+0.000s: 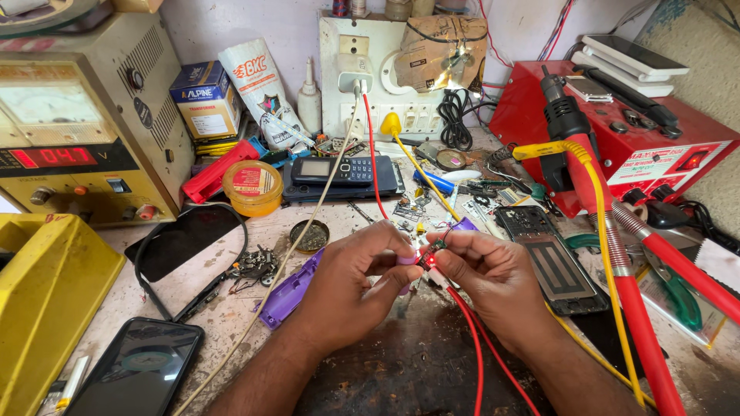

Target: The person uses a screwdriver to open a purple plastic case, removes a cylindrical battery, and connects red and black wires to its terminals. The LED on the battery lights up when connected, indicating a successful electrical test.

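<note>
Pinching a tiny dark circuit board (436, 245) with red wires between them, the left hand (356, 279) and right hand (487, 276) meet above the cluttered bench (231, 308).

The counter (231, 308) under my hands is rough and chalky, scuffed pale with a dark worn patch at its near edge. The red wires (470, 331) I pinch have smooth, glossy plastic sleeves. The purple casing (289, 296) beside my left hand (351, 285) is matt plastic. Toward the near left corner, a phone (139, 370) shows glossy black glass. By the far left corner the power supply (85, 115) is dull painted metal, and the yellow tub (253, 185) is shiny plastic.
</note>
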